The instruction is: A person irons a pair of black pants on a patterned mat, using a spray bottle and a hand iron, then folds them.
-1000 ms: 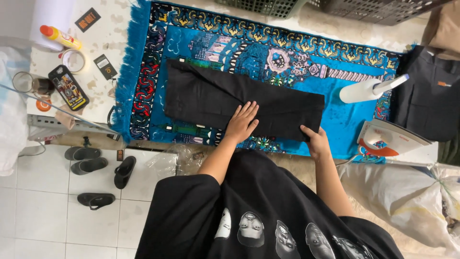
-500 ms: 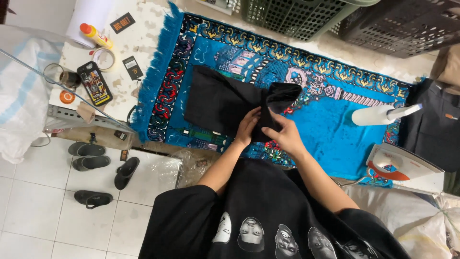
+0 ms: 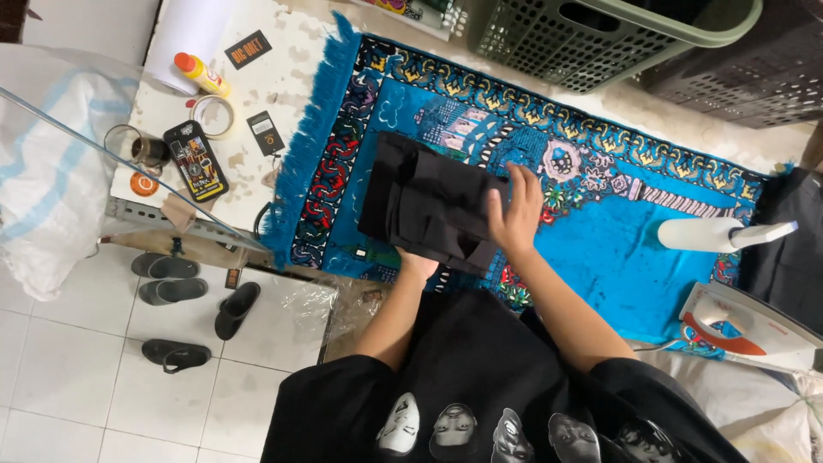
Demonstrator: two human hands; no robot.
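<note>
A black garment [image 3: 429, 201], folded into a thick rectangle, lies on a blue patterned rug [image 3: 600, 231] that covers the work surface. My right hand [image 3: 516, 210] rests flat on the garment's right end, fingers spread. My left hand [image 3: 417, 262] is at the near edge of the folded cloth, its fingers tucked under the fabric and mostly hidden. I wear a black printed shirt [image 3: 480, 394].
A white spray bottle [image 3: 711, 233] lies on the rug at the right, with a white and orange iron [image 3: 746, 326] beyond it. Green and dark baskets [image 3: 591, 34] stand behind. A phone [image 3: 196, 160], tape roll [image 3: 213, 115], cup and small yellow bottle [image 3: 202, 75] sit left. Sandals [image 3: 176, 291] lie on the tiled floor.
The long black garment was folded over from the right into a compact stack. Both hands moved left with it, and the right hand now presses on top.
</note>
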